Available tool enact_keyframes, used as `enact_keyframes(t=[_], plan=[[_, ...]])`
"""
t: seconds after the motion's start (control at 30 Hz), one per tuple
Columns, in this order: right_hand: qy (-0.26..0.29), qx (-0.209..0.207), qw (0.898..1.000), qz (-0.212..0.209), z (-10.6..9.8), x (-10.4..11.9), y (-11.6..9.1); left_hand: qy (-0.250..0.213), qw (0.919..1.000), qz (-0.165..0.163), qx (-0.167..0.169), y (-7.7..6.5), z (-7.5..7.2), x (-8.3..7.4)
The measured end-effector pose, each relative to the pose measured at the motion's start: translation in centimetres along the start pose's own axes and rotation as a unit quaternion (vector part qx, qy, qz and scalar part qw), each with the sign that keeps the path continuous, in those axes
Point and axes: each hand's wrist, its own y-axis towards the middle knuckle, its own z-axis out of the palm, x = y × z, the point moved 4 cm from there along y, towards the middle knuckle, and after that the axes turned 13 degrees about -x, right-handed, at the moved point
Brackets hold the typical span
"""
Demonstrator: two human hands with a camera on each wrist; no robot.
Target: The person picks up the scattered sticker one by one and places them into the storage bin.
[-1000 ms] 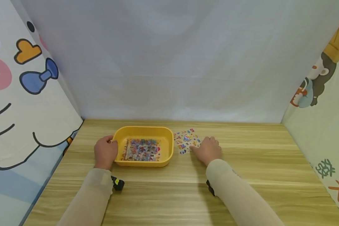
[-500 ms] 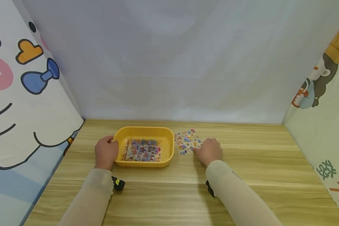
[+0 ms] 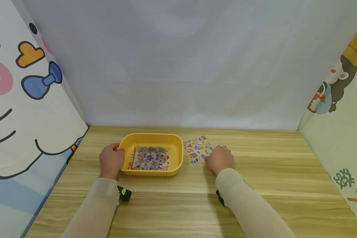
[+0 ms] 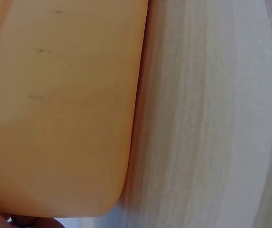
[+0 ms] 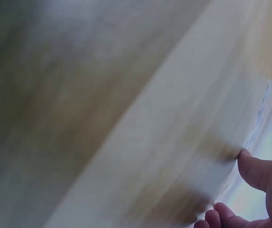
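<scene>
A yellow plastic tray point(image 3: 176, 158) sits on the table, with sticker sheets point(image 3: 150, 158) lying flat inside it. My left hand point(image 3: 111, 160) grips the tray's left end, thumb at the rim. The left wrist view shows the tray's long outer side point(image 4: 64, 118), with only bits of fingers at the lower left corner. Just right of the tray lies a clear sheet of colourful stickers point(image 3: 198, 146). At its right edge is my right hand point(image 3: 220, 159), thumb tip touching down there. In the right wrist view a gap separates thumb point(image 5: 257, 168) and fingertips, and the sheet barely shows.
The wood-grain table point(image 3: 172, 211) runs back to a pale cloth backdrop point(image 3: 178, 66). Printed cloths with cartoon figures hang at the left point(image 3: 32, 132) and right point(image 3: 336, 138). A small black device point(image 3: 125, 193) is strapped at my left wrist.
My right thumb has drawn slightly right, from on the sticker sheet to its edge, and the sheet has shifted a touch right. The left hand and tray have stayed put.
</scene>
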Motion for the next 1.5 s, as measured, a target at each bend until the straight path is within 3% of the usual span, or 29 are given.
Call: enact_keyframes(t=[0.37, 0.83, 1.07, 1.23, 1.5], plan=[[0.024, 0.006, 1.0, 0.013, -0.2, 0.2, -0.1, -0.001, 1.0, 0.0, -0.003, -0.1, -0.1, -0.1], [0.084, 0.058, 0.993, 0.054, -0.1, -0.1, 0.5, 0.001, 1.0, -0.005, 0.001, 0.0, 0.0, 0.0], [0.134, 0.075, 0.985, 0.079, 0.1, -1.1, 1.1, 0.0, 1.0, -0.008, 0.006, 0.0, 0.0, 0.0], [0.189, 0.062, 0.977, 0.081, -0.2, -1.7, 1.6, 0.002, 1.0, -0.003, 0.001, -0.1, 0.0, -0.2], [0.288, 0.051, 0.951, 0.103, -1.0, -2.3, 1.7, 0.001, 1.0, -0.005, 0.003, 0.0, 0.0, 0.0]])
